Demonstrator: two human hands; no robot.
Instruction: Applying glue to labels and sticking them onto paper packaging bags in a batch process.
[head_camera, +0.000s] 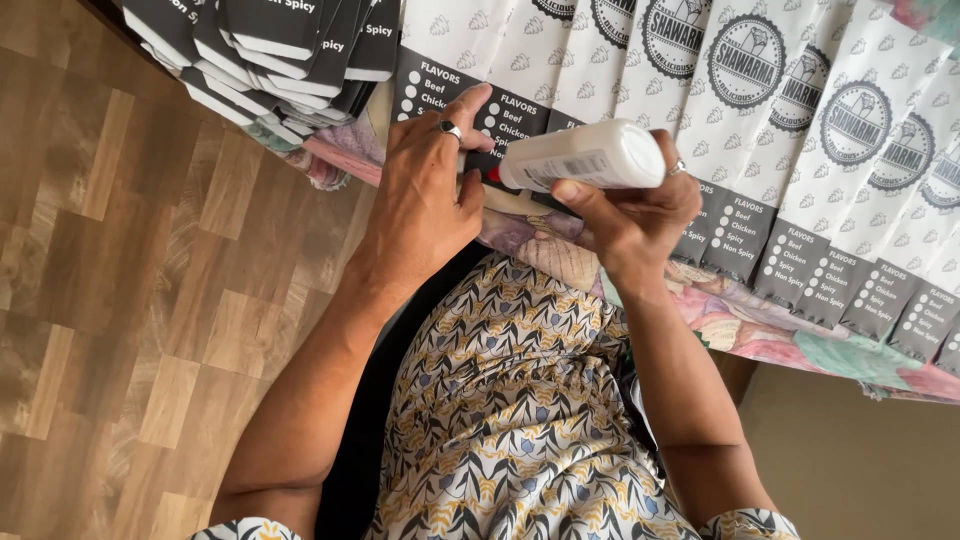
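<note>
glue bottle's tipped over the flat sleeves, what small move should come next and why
Probably a light squeeze while drawing the glue bottle along the dark edge strip. The right hand holds it on its side, its red tip at the dark end of a flat paper sleeve, and the left hand presses that sleeve down. Whether glue is already out cannot be told.

The overlapping row of white-and-black printed paper sleeves covers the floral-clothed table edge, leaving no bare surface. A heap of black printed sleeves blocks the upper left. Open wooden floor lies leftward, unobstructed.
</note>
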